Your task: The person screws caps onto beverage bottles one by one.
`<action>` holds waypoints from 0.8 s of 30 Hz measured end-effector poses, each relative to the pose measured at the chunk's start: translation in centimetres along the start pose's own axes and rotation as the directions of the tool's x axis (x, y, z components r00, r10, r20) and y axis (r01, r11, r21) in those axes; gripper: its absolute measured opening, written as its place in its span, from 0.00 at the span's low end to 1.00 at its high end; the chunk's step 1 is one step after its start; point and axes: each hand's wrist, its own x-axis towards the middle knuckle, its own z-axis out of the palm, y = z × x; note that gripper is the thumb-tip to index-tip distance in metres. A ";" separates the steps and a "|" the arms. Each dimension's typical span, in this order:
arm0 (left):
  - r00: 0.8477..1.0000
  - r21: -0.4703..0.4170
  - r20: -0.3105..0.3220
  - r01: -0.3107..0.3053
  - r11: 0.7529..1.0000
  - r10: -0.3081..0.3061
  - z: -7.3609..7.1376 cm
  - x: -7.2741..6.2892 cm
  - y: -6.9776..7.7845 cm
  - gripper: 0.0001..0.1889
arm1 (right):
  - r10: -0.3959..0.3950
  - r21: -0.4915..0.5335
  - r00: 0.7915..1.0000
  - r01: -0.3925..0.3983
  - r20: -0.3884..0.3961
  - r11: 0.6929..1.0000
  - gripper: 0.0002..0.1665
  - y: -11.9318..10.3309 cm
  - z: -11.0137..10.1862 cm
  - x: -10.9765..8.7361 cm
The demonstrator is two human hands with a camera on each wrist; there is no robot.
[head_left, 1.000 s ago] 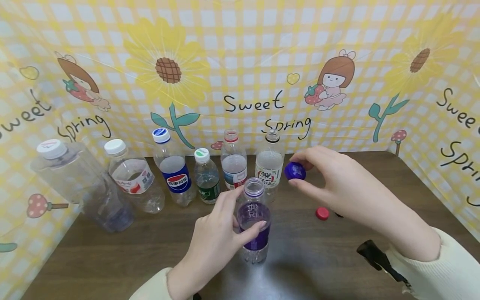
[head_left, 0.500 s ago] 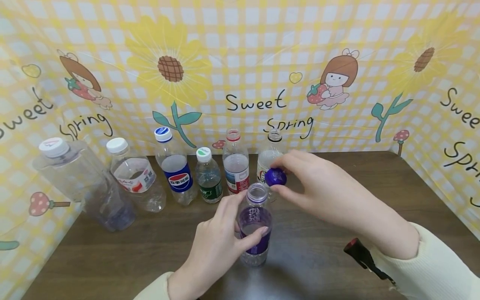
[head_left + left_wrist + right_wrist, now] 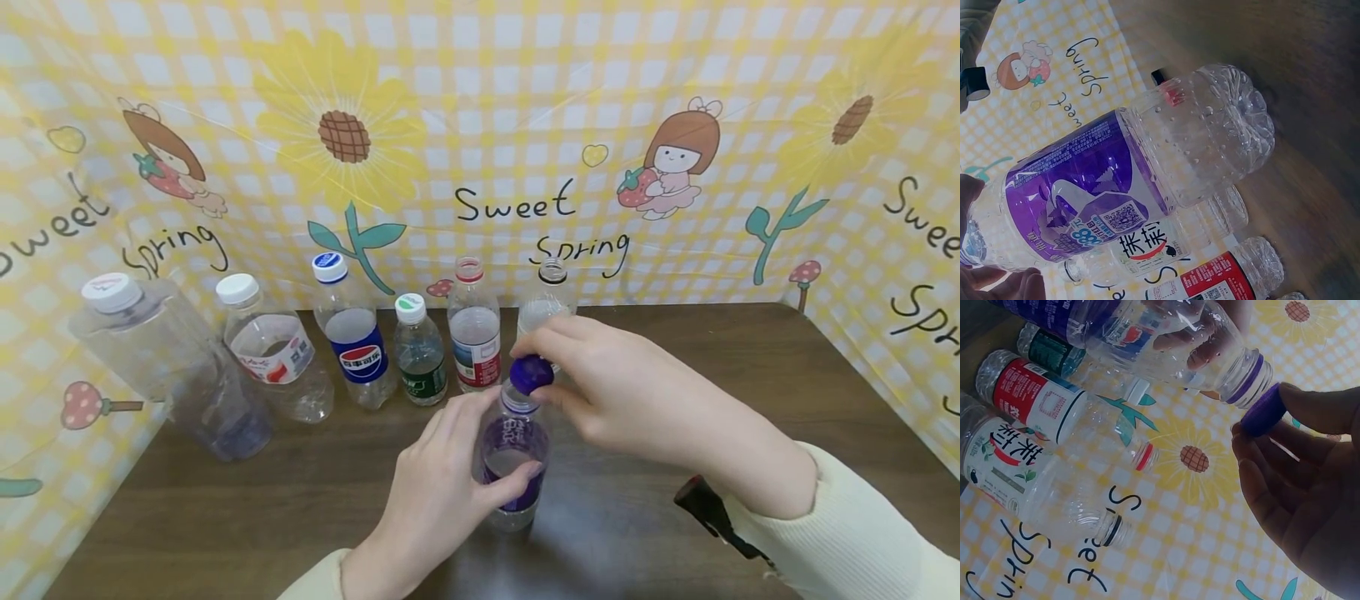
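A clear plastic bottle with a purple label stands on the table at the front middle, its mouth uncovered. My left hand grips it round the upper body, thumb across the front. Between thumb and fingers my right hand pinches a purple bottle cap. In the right wrist view the cap is tilted right at the rim of the threaded neck, not seated on it. The left wrist view shows the label and clear base of the bottle, with water drops inside.
Behind stands a row of bottles: a large one with a white cap, a white-labelled one, a Pepsi bottle, a small green-labelled one, and two uncapped ones. A red cap lies beyond the held bottle.
My right hand has moved left with the purple cap, from beside the bottle to its mouth. My left hand has kept its grip on the bottle.
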 end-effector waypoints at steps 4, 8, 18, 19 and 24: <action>1.000 -0.051 0.012 0.015 0.999 -0.014 0.2 0.0 0.1 0.39 | -0.034 -0.005 0.999 0.034 0.037 0.999 0.17 -0.1 0.1 0.0; 0.998 -0.127 0.044 0.059 0.990 -0.054 0.2 -0.1 0.2 0.39 | -0.055 -0.001 0.997 0.055 0.054 0.999 0.18 -0.1 0.2 0.0; 0.986 -0.232 0.118 0.143 0.962 -0.118 0.3 -0.1 0.4 0.38 | -0.120 -0.001 0.987 0.121 0.108 0.993 0.21 -0.1 0.1 0.3; 0.985 -0.236 0.120 0.146 0.961 -0.120 0.3 -0.1 0.4 0.38 | -0.122 -0.001 0.986 0.122 0.112 0.992 0.22 -0.1 0.0 0.3; 0.987 -0.258 0.117 0.138 0.956 -0.111 0.4 -0.1 0.4 0.39 | -0.130 -0.012 0.986 0.132 0.103 0.991 0.20 0.0 0.1 0.3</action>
